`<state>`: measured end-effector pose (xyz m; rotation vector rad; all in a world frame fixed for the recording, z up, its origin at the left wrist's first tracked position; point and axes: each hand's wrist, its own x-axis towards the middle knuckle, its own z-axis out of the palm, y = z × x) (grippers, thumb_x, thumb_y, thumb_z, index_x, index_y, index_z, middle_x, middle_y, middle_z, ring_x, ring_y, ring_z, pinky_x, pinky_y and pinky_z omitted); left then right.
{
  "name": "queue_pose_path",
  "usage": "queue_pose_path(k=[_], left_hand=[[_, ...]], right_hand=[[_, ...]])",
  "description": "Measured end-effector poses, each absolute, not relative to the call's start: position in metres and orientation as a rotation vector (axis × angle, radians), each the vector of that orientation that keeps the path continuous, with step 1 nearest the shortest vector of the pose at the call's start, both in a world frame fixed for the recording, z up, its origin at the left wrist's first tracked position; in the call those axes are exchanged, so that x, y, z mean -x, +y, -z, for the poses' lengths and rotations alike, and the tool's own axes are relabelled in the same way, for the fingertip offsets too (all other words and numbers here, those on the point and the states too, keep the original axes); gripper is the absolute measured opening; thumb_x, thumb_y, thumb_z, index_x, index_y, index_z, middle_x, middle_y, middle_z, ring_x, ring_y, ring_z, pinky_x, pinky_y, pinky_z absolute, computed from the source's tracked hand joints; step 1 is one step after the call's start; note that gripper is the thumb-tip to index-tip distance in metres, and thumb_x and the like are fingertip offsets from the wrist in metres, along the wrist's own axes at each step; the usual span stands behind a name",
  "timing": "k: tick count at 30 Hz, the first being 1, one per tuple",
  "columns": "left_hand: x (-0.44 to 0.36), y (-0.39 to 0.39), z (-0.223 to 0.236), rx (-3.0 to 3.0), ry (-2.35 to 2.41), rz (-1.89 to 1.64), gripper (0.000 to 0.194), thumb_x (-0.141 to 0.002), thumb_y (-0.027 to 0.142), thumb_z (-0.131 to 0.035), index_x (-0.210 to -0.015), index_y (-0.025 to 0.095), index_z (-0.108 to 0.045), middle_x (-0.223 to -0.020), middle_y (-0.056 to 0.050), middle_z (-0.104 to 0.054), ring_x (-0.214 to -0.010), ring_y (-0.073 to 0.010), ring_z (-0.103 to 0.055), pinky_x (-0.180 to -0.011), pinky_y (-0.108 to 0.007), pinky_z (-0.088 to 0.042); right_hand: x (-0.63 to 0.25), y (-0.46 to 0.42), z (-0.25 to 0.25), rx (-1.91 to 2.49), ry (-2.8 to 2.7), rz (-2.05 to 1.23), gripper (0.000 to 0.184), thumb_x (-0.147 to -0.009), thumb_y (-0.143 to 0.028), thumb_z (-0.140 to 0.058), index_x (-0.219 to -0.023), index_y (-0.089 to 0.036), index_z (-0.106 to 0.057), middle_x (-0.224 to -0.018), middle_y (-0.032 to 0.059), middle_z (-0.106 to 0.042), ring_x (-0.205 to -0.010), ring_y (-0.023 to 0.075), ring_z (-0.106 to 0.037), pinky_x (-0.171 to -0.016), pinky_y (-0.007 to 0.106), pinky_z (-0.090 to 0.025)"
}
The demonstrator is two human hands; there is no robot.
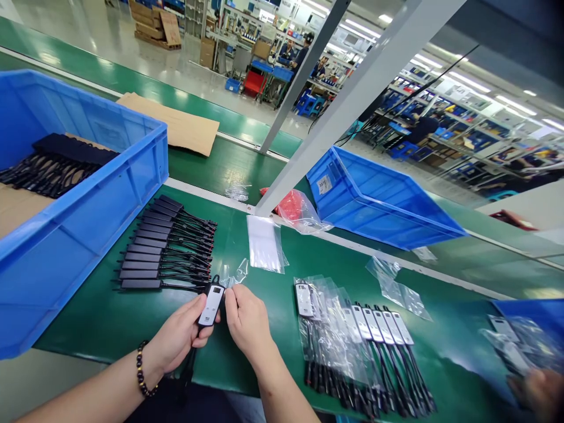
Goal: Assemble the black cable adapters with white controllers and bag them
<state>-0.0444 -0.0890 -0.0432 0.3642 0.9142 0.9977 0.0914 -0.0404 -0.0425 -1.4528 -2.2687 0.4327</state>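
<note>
My left hand (pixel 183 332) grips a small black device with a silver face (pixel 211 305), a dark window and a loop at its top. Its black cable hangs below toward the table edge. My right hand (pixel 247 317) is closed in a pinch at the device's right edge; what its fingertips hold is hidden. Crumpled clear film (pixel 235 273) shows just beyond those fingertips. Left of the hands, a row of similar cabled devices (pixel 141 274) lies dark side up. To the right, several silver-faced devices (pixel 381 323) lie side by side, some under clear plastic bags (pixel 335 329).
A blue bin (pixel 145 153) with more cabled devices stands at left. Beyond the hands lie flat clear bags (pixel 264 244), a bag with red contents (pixel 295 205) and a tilted blue bin (pixel 388 205). A metal post (pixel 335 117) rises mid-bench. Another person's blurred hand (pixel 544 390) is at far right.
</note>
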Motion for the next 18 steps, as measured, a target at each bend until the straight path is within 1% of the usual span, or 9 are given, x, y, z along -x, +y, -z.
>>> queue_pose_path(k=[4, 10, 14, 18], left_hand=[[0.0442, -0.0882, 0.043, -0.359, 0.918, -0.998, 0.034, -0.084, 0.046, -0.044, -0.094, 0.015, -0.055, -0.078, -0.006, -0.053, -0.049, -0.0057, -0.033, -0.043, -0.021, -0.018], [0.0439, -0.0879, 0.044, -0.353, 0.916, -0.997, 0.034, -0.083, 0.046, -0.046, -0.094, 0.015, -0.055, -0.078, -0.006, -0.053, -0.049, -0.0056, -0.033, -0.043, -0.021, -0.018], [0.0439, -0.0877, 0.0451, -0.367, 0.91, -0.997, 0.034, -0.084, 0.046, -0.044, -0.091, 0.015, -0.054, -0.079, -0.005, -0.053, -0.049, -0.0053, -0.033, -0.043, -0.021, -0.018], [0.0443, -0.0869, 0.0448, -0.368, 0.91, -0.982, 0.033, -0.084, 0.045, -0.044, -0.094, 0.015, -0.054, -0.078, -0.005, -0.052, -0.049, -0.0051, -0.033, -0.043, -0.021, -0.018]], right_hand=[[-0.0915, -0.0406, 0.0429, 1.451, -2.279, -0.439, 0.033, -0.092, -0.026, -0.029, -0.064, -0.019, -0.044, -0.061, -0.0005, -0.05, -0.053, 0.0106, -0.046, -0.052, 0.022, -0.03], [-0.0921, -0.0409, 0.0421, 1.465, -2.28, -0.438, 0.033, -0.091, -0.026, -0.028, -0.063, -0.019, -0.043, -0.06, -0.0003, -0.049, -0.054, 0.0111, -0.046, -0.052, 0.023, -0.029], [-0.0916, -0.0383, 0.0421, 1.469, -2.287, -0.464, 0.032, -0.092, -0.026, -0.028, -0.063, -0.019, -0.042, -0.061, -0.0004, -0.049, -0.054, 0.0114, -0.046, -0.052, 0.023, -0.029], [-0.0899, -0.0383, 0.0425, 1.475, -2.289, -0.468, 0.032, -0.092, -0.028, -0.029, -0.064, -0.019, -0.043, -0.061, -0.0005, -0.05, -0.054, 0.0113, -0.046, -0.052, 0.023, -0.03]])
